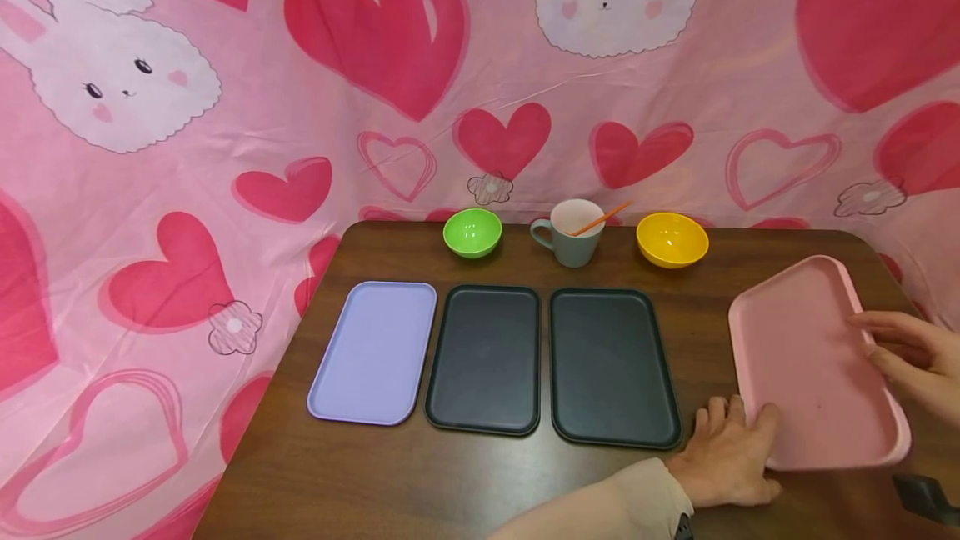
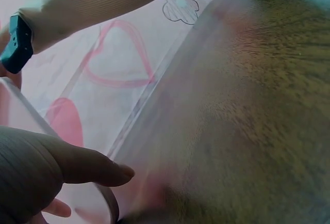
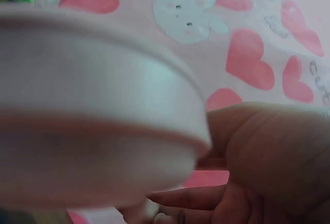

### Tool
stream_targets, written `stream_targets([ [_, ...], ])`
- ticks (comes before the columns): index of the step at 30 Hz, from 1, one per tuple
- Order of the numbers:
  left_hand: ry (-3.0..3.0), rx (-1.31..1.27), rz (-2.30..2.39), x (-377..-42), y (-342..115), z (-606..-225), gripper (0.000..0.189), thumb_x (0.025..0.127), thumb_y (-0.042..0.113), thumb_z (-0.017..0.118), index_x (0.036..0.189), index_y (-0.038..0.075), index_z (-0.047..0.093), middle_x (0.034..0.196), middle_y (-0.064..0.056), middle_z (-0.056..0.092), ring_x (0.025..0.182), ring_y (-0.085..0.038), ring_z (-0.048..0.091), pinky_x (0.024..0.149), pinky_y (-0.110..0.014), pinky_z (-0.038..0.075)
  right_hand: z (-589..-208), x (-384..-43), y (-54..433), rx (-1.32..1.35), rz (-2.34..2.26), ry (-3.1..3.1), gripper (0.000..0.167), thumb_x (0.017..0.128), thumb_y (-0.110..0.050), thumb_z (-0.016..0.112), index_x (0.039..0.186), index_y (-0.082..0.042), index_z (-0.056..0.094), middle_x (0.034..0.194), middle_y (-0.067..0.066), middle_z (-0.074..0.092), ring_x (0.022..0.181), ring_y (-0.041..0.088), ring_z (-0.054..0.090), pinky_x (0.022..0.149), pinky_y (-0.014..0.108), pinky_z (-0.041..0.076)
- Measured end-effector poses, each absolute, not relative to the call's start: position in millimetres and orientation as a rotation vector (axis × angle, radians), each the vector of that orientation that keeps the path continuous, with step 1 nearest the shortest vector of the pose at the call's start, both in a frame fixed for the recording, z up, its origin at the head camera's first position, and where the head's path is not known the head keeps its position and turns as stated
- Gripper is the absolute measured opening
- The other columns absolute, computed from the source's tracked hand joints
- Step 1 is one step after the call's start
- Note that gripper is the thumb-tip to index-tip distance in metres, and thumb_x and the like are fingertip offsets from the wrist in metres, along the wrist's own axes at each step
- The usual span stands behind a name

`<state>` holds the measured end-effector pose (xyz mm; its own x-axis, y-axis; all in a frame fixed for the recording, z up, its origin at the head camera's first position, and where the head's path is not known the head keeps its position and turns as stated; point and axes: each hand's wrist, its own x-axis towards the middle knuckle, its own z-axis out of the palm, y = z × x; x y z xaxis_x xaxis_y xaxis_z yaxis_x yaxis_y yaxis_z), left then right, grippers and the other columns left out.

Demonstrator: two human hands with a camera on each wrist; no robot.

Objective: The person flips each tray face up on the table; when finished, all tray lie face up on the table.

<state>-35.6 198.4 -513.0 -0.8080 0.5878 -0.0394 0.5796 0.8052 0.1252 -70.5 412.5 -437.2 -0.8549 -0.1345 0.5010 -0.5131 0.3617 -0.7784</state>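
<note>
A pink tray [image 1: 813, 373] stands tilted at the right end of the table. My right hand [image 1: 911, 357] grips its right rim, fingers and thumb at the edge. At the tray's near left corner is my left hand [image 1: 723, 452], one finger over the rim and the thumb by the near edge. In the left wrist view a finger [image 2: 98, 170] of that hand lies along the tray's edge. The right wrist view shows the tray's thick rim [image 3: 113, 90] close up, with my right hand [image 3: 268, 157] beside it.
Left of the pink tray lie two black trays [image 1: 613, 365] [image 1: 486, 357] and a lavender tray [image 1: 375, 352]. Behind them are a green bowl [image 1: 472, 236], a blue-grey mug [image 1: 576, 247] with an orange stick [image 1: 607, 217], and a yellow bowl [image 1: 672, 242]. A pink heart-patterned cloth [image 1: 420, 157] hangs around the table.
</note>
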Motion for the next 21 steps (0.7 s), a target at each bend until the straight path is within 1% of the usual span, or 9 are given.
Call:
stream_targets([
  [3,2.922,0.951,0.161,-35.9,198.5,-513.5,0.071,0.069,0.063,0.081,0.119,0.04,0.037,0.099,0.014,0.044,0.093,-0.006,0.038,0.072,-0.023,0.023,-445.9,-72.0,420.3,0.596,1.567,-2.197,0.072,0.081,0.032,0.038,0.116,-0.022,0.07,0.108,-0.026,0.07,0.084,-0.016,0.065,0.063,0.003,0.047],
  [5,2.92,0.95,0.169,-36.2,198.2,-513.3,0.071,0.07,0.063,0.081,0.121,0.04,0.038,0.1,0.014,0.044,0.094,-0.006,0.038,0.073,-0.023,0.024,-450.9,-72.3,425.1,0.603,1.581,-2.174,0.072,0.081,0.032,0.037,0.117,-0.021,0.07,0.108,-0.024,0.071,0.086,-0.015,0.065,0.065,0.002,0.047],
  [7,2.916,0.944,0.183,-37.2,197.7,-513.2,0.073,0.07,0.062,0.082,0.124,0.04,0.038,0.101,0.014,0.045,0.096,-0.006,0.039,0.074,-0.023,0.025,-454.8,-72.7,429.6,0.599,1.644,-2.143,0.069,0.083,0.031,0.036,0.117,-0.018,0.071,0.109,-0.021,0.073,0.087,-0.013,0.067,0.067,0.003,0.048],
  [11,2.898,0.926,0.214,-38.9,197.0,-513.4,0.074,0.07,0.061,0.082,0.127,0.041,0.039,0.104,0.015,0.046,0.098,-0.005,0.04,0.074,-0.022,0.026,-458.7,-69.8,440.1,0.502,1.651,-2.22,0.063,0.089,0.026,0.04,0.119,-0.021,0.07,0.111,-0.025,0.071,0.088,-0.015,0.066,0.065,0.005,0.049],
  [12,2.892,0.919,0.223,-39.5,197.0,-513.3,0.074,0.07,0.06,0.082,0.127,0.04,0.04,0.105,0.015,0.046,0.099,-0.005,0.04,0.074,-0.022,0.026,-459.5,-68.7,442.8,0.477,1.643,-2.242,0.061,0.09,0.025,0.041,0.12,-0.02,0.07,0.111,-0.026,0.071,0.087,-0.015,0.066,0.064,0.005,0.049],
  [17,2.837,0.886,0.292,-43.3,196.6,-512.3,0.066,0.073,0.058,0.082,0.122,0.039,0.042,0.106,0.015,0.046,0.102,-0.006,0.041,0.076,-0.022,0.027,-466.3,-63.7,451.0,0.283,1.569,-2.318,0.056,0.093,0.019,0.046,0.121,-0.024,0.07,0.107,-0.036,0.066,0.085,-0.017,0.065,0.064,0.005,0.049],
  [20,2.825,0.878,0.324,-45.3,196.0,-512.5,0.063,0.073,0.057,0.082,0.12,0.039,0.044,0.106,0.015,0.046,0.102,-0.006,0.041,0.076,-0.022,0.027,-473.3,-63.1,456.9,0.25,1.594,-2.296,0.055,0.094,0.018,0.046,0.121,-0.024,0.07,0.105,-0.035,0.067,0.083,-0.015,0.066,0.063,0.007,0.05],
  [21,2.827,0.875,0.329,-45.7,196.0,-512.7,0.062,0.073,0.057,0.082,0.119,0.039,0.044,0.106,0.015,0.046,0.102,-0.006,0.041,0.075,-0.022,0.027,-475.9,-64.2,460.4,0.281,1.594,-2.285,0.058,0.093,0.02,0.045,0.121,-0.025,0.07,0.104,-0.034,0.068,0.082,-0.016,0.065,0.061,0.007,0.049],
])
